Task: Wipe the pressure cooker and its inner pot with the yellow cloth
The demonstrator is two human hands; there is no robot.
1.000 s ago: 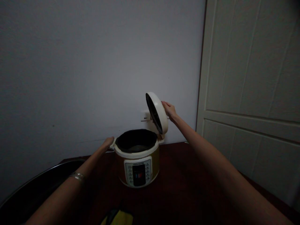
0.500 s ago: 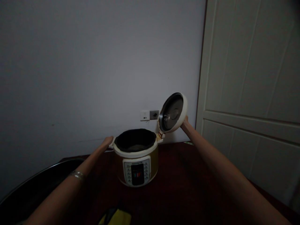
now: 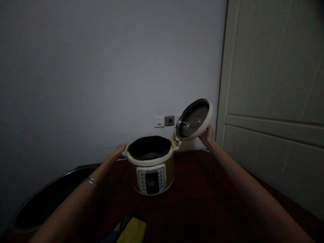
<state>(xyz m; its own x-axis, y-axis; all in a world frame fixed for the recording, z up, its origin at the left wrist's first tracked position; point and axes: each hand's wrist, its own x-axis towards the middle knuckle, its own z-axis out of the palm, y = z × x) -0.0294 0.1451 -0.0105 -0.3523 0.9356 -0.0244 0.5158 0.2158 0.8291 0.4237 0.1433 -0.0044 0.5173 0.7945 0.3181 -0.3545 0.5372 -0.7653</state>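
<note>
An electric pressure cooker [image 3: 169,168] stands on the dark red tabletop, its control panel facing me and its dark inner pot [image 3: 150,147] uncovered. The round lid [image 3: 196,121] is hinged at the cooker's right side and tilts up and outward, its metal underside towards me. My right hand [image 3: 208,134] is closed on the lid's outer side, the fingers partly hidden behind it. At the cooker's left side my left hand [image 3: 120,149] grips the side handle [image 3: 125,152]; most of its fingers are out of sight.
A large dark pan or basin [image 3: 48,194] lies left, beneath my left forearm. Near the front edge sits a yellow and black cloth-like item [image 3: 133,231]. Wall sockets [image 3: 169,120] are behind the cooker, and a pale panelled door [image 3: 273,101] stands at the right.
The lid has swung further out to the right and lower, with my right hand on it. My left hand stays at the handle. The whole view has shifted slightly.
</note>
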